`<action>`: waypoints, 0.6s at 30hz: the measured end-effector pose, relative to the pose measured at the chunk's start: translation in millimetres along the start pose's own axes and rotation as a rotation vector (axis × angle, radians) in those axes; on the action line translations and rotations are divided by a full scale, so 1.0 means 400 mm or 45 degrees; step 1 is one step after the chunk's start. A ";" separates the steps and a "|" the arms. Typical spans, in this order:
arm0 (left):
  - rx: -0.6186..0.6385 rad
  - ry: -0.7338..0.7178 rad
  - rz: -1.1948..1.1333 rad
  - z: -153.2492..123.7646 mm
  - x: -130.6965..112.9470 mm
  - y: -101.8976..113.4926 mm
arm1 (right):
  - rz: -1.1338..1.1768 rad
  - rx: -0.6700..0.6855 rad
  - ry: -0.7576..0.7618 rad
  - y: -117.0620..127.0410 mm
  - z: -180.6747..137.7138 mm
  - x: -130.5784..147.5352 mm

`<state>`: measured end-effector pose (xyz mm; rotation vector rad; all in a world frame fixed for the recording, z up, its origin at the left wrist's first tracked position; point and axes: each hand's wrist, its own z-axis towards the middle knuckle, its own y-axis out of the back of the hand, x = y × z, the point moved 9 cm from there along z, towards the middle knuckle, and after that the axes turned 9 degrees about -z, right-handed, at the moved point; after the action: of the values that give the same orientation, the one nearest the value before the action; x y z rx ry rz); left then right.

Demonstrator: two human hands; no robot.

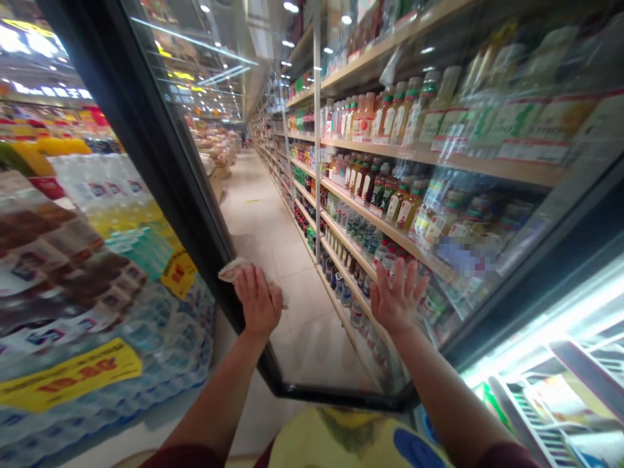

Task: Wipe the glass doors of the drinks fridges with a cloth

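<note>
A glass door point(302, 338) with a black frame stands open at a slant in front of me. My left hand point(258, 302) presses a crumpled, light-coloured cloth point(229, 269) against the glass, close to the frame's left side. Part of the cloth is hidden beneath the palm and fingers. Farther right, my right hand point(397, 296) is at the glass with its fingers spread and nothing in it. Bottles on shelves point(390, 214) show through the pane behind this hand, partly blurred.
Stacked packs of bottled drinks point(160, 331) with a yellow price sign point(73, 377) stand to the left. A lit cooler with wire racks point(541, 409) lies at lower right. Beyond the glass, a tiled aisle point(258, 195) runs alongside the long shelving.
</note>
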<state>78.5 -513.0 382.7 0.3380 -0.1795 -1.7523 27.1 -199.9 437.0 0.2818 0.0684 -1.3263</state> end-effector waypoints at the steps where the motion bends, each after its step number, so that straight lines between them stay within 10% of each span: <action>1: 0.018 0.004 0.005 -0.042 -0.003 -0.008 | -0.005 -0.005 0.004 0.001 0.000 0.000; 4: 0.032 0.064 0.026 -0.086 0.000 -0.016 | -0.012 -0.019 0.013 0.002 0.002 0.000; 12: -0.103 0.036 0.055 0.201 -0.038 0.021 | 0.006 -0.012 -0.007 -0.009 -0.003 0.000; 18: -0.067 -0.252 -0.006 0.041 -0.164 -0.038 | 0.008 -0.003 -0.005 -0.016 -0.007 0.000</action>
<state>70.7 -446.9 401.9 0.1259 -0.2742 -1.7910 21.2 -200.7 433.2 0.2773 0.0658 -1.3205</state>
